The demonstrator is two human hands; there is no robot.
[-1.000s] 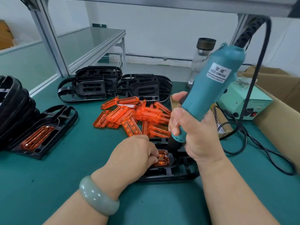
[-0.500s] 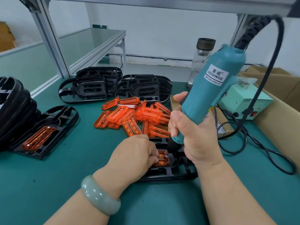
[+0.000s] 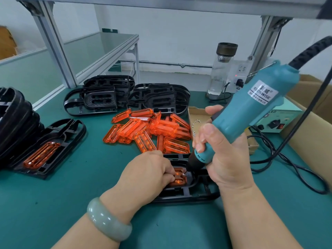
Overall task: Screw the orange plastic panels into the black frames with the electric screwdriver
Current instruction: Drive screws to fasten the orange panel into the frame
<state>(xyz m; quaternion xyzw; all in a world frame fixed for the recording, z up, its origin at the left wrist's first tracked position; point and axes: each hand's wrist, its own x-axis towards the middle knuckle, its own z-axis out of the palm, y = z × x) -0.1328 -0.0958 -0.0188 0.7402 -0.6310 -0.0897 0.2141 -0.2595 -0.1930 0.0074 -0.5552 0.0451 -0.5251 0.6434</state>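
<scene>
A black frame lies on the green mat in front of me with an orange panel seated in it. My left hand rests on the frame with curled fingers pressing the panel's left end. My right hand grips the teal electric screwdriver, tilted with its top to the right. Its dark tip touches the panel's right end at a small screw. Much of the frame is hidden under both hands.
A heap of loose orange panels lies behind the frame. Empty black frames sit at the back, a stack at far left, and one finished frame beside it. Screw box, bottle, power unit and cable are right.
The screwdriver's top has tilted further to the right and lower, while its tip stays on the panel. My left hand has stayed put.
</scene>
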